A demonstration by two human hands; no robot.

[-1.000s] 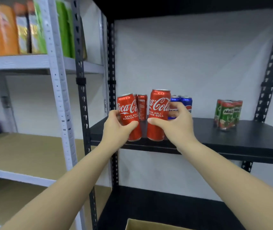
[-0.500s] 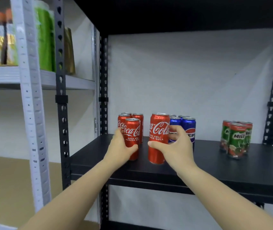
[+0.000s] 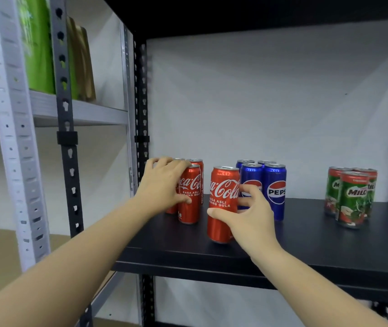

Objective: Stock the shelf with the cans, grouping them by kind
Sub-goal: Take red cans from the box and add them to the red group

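Observation:
On the black shelf (image 3: 306, 246) stand three groups of cans. My left hand (image 3: 162, 185) grips a red Coca-Cola can (image 3: 191, 197) that stands at the front of the red group at the left. My right hand (image 3: 249, 218) holds a second red Coca-Cola can (image 3: 222, 201), standing alone nearer the shelf's front, thumb on its front and fingers behind it. Right behind that can stand several blue Pepsi cans (image 3: 274, 190). Three green Milo cans (image 3: 351, 199) form a cluster at the right.
A grey shelving unit (image 3: 16, 142) adjoins on the left, with green and gold packets (image 3: 54, 53) on its upper board. Black perforated uprights (image 3: 67, 147) frame the black shelf. Bare shelf surface lies between the Pepsi and Milo groups.
Both cans have come down onto the black shelf. My left hand pushed its can back against the red group. The camera has moved closer and now looks higher.

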